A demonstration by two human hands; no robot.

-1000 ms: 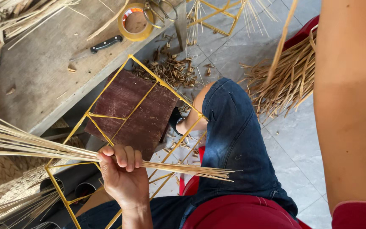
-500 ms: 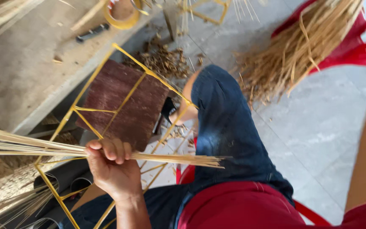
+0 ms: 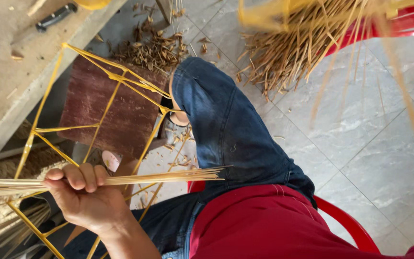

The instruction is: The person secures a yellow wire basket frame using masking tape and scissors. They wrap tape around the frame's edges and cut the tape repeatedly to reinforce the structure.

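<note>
Your left hand (image 3: 85, 194) is closing its fingers (image 3: 80, 175) around a bundle of pale straw strips (image 3: 135, 178), curled tight over them, and holding the bundle level across the yellow wire frame (image 3: 104, 103). In the head view, the 1 view there is, the strips are running from the left edge of the picture to cut ends hanging just over your jeans-clad knee (image 3: 226, 124). Your right hand is not showing, so I cannot tell what it is doing.

The frame is standing tilted between your legs, its bars crossing in front of a dark red block (image 3: 106, 110) on the tiled floor (image 3: 360, 134). A wooden bench (image 3: 5, 62) is filling the top left corner, with a black-handled tool (image 3: 56, 15) lying near its far edge. Dry scraps (image 3: 152, 50) are lying heaped on the floor just beyond the block. A loose sheaf of brown stalks (image 3: 293, 48) is spilling across a red chair (image 3: 398, 26) at the top right, blurred.

By my reading, you are gathering and lining up the strips against the frame, not yet weaving them. The next move is likely calling for the other hand to steady the loose ends while you are keeping the bundle flat.
</note>
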